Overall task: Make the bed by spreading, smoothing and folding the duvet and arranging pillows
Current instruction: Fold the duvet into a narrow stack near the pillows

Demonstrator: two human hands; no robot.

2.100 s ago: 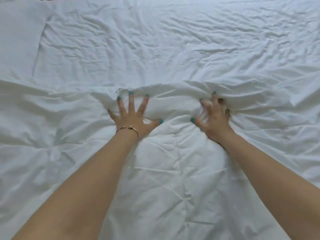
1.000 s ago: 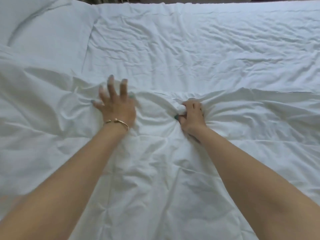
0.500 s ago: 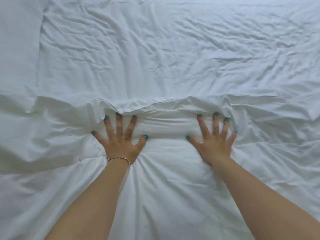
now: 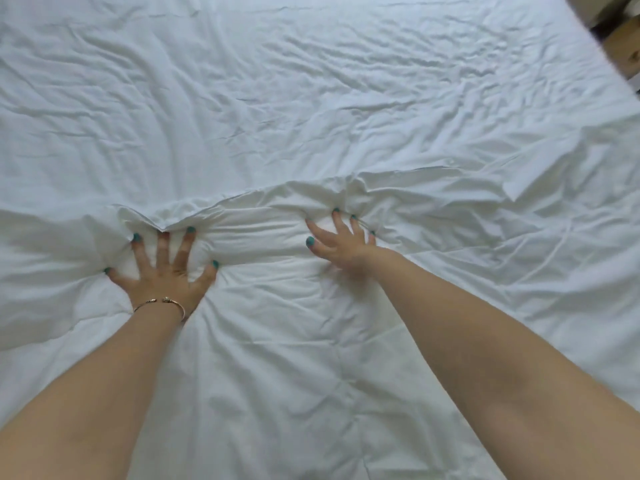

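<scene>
Pressing flat on the white duvet (image 4: 277, 341), both hands lay spread-fingered near its far folded edge (image 4: 311, 188).

- Left hand (image 4: 162, 268): fingers wide and straight, palm down, sunk into the padding just short of the edge; holding nothing. A thin bracelet (image 4: 159, 304) sat at the wrist.
- Right hand (image 4: 341, 242): fingers splayed and straight, tips touching the bunched ridge of the edge; holding nothing.
- Duvet: covered the near part of the bed, its edge running crosswise from left to right; beyond it lay the creased bottom sheet (image 4: 311, 81).

Change noted: a second earlier the right hand had been curled into the cloth, gripping a bunch; half a second ago both hands were flat and close together. At this moment they were farther apart, the right hand having travelled rightward along the edge, and the view had swung right, showing the far right bed corner and some furniture (image 4: 623, 32) past it.

Judgement: gripping had given way to outward smoothing. The edge remained rumpled at the right hand and beyond, so smoothing looked unfinished. No pillow was in view.
</scene>
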